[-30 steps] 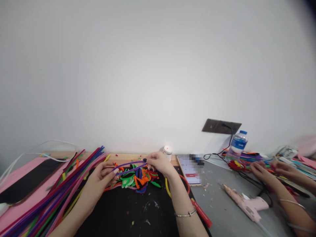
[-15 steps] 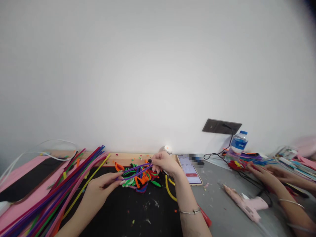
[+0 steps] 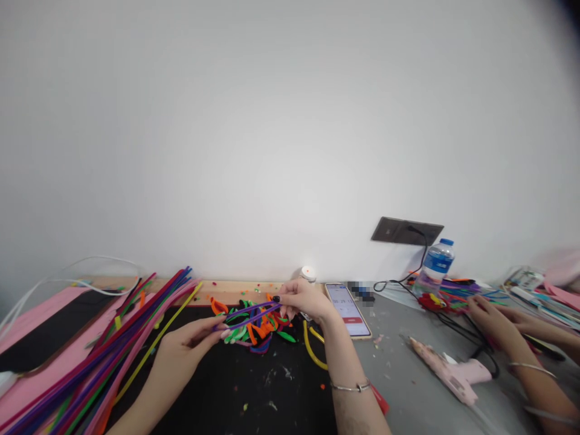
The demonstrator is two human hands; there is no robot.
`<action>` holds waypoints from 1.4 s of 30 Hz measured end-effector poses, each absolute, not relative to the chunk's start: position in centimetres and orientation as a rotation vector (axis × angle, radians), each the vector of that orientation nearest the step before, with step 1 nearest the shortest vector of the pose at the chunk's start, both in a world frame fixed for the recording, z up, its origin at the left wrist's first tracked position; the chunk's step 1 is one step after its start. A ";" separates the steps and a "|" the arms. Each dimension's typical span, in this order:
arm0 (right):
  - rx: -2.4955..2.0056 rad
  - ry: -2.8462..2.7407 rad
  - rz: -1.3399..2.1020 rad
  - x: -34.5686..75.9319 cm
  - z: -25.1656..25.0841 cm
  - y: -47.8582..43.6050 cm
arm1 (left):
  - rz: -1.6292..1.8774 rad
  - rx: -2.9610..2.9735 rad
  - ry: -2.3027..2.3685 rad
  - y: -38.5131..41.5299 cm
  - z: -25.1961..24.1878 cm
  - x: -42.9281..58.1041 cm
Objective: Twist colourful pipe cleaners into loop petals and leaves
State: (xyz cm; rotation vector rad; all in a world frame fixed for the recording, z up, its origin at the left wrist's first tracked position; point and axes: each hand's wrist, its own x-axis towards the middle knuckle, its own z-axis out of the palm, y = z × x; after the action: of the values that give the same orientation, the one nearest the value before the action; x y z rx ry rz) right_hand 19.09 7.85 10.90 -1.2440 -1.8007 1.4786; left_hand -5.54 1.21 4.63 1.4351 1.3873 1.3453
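Note:
A purple pipe cleaner point(image 3: 254, 315), doubled into two strands, stretches between my hands above the black mat. At its left end, my left hand point(image 3: 193, 339) pinches it between thumb and fingers. My right hand point(image 3: 301, 301) grips the other end, thumb and fingertips pressed together. Just behind and below the strands lies a pile of bent pipe-cleaner pieces point(image 3: 260, 331) in orange, green, blue and red, partly covered by my hands. A yellow pipe cleaner point(image 3: 312, 349) curves out from beneath my right wrist.
Long pipe cleaners point(image 3: 106, 356) in many colours lie bundled at left. On the right are a phone point(image 3: 347, 309), a pink hot glue gun point(image 3: 448, 370), a water bottle point(image 3: 435, 266) and black cables. Another person's hands point(image 3: 492, 317) work at far right. A wall rises behind.
My hands keep almost the same place, still holding the purple pipe cleaner taut. The other person's hands at far right have shifted slightly to the right.

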 end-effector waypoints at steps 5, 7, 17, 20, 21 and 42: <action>-1.219 -1.938 1.422 19.2 11.1 7.6 | 1.128 1.497 1.249 0.7 4.9 -5.0; -1.201 -2.035 1.453 18.6 11.2 7.3 | 1.015 1.649 1.213 0.2 5.3 -4.6; -1.048 -2.026 1.536 12.9 10.0 6.1 | 1.044 1.345 1.128 -0.4 4.9 -2.9; -1.093 -1.957 1.488 12.6 9.7 6.0 | 1.155 1.135 1.122 0.0 4.7 -3.2; -1.096 -1.959 1.493 12.6 9.6 6.0 | 1.186 1.070 1.123 0.0 4.7 -3.2; -0.977 -1.039 1.606 13.4 4.4 0.4 | 1.186 0.856 1.082 -0.7 3.8 -1.9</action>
State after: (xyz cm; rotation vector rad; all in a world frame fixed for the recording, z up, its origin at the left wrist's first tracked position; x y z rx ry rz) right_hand 13.35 0.45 4.41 -0.9773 -1.0390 1.6059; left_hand -1.88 -0.73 3.83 0.8559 1.0822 1.1858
